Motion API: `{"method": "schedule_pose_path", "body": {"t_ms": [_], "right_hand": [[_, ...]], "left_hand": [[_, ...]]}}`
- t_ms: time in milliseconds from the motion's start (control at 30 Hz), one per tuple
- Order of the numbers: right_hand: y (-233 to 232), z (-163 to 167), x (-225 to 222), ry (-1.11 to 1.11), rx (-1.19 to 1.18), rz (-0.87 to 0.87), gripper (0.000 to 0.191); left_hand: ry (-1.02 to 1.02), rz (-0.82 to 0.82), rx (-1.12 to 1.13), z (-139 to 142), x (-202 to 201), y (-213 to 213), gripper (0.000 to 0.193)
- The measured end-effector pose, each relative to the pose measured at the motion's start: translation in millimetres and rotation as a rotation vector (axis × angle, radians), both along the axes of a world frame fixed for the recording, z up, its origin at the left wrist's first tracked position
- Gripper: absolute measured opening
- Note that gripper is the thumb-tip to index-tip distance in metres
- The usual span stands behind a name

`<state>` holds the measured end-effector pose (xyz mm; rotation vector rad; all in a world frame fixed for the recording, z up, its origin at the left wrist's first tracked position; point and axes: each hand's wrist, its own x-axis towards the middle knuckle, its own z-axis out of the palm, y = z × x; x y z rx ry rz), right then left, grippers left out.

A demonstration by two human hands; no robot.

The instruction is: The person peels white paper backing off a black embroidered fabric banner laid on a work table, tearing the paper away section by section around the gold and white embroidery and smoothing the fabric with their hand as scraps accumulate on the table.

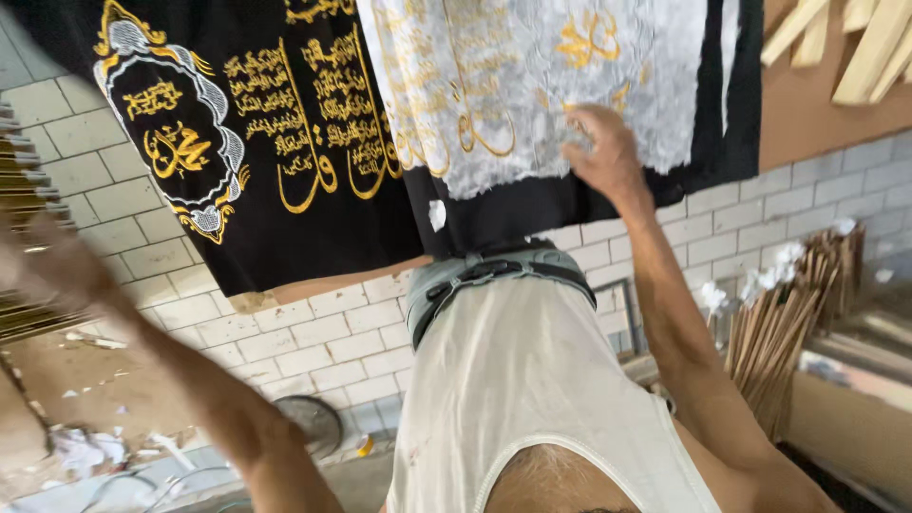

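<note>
A black cloth (275,218) with gold embroidered script and an ornate medallion fills the top of the view. A white lacy backing layer (513,104) covers its right part. My right hand (603,152) lies on the lower edge of that white layer with fingers curled into it. My left hand (52,271) is raised at the far left and blurred, near a stack of gold-edged frames (24,190); it touches nothing I can make out. My own white sleeveless shirt (522,399) and belted jeans (494,275) show between my arms.
White brick-pattern tiles (313,342) run behind the cloth. A bundle of thin wooden sticks (788,323) leans at the right, and pale wooden strips (855,38) lie at the top right. A round metal disc (309,423) and paper scraps (85,446) sit at the lower left.
</note>
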<state>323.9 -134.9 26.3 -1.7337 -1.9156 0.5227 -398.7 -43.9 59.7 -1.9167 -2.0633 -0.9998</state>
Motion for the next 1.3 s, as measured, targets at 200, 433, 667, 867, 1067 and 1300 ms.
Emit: {"method": "schedule_pose_path", "body": {"t_ms": [200,433,667,867,1067,1300], "right_hand": [[102,8,-71,0.028,0.005,0.218,0.036],[261,27,-86,0.025,0.089,0.332,0.033],[365,34,-114,-0.061,0.159,0.565,0.047],[392,20,-125,-0.163,-0.002,0.651,0.047],[397,17,-129,-0.244,-0.145,0.660,0.011],[396,-8,-101,-0.249,0.168,0.814,0.017]], "left_hand": [[-0.621,-0.560,-0.454,-36,276,74,0.058],[-0.338,-0.831,-0.165,-38,389,196,0.089],[-0.194,-0.760,-0.283,-63,411,255,0.138],[-0.097,-0.742,-0.380,-83,405,254,0.152],[-0.122,-0.741,-0.432,-88,410,251,0.153],[-0.096,-0.731,-0.511,-95,408,253,0.154]]}}
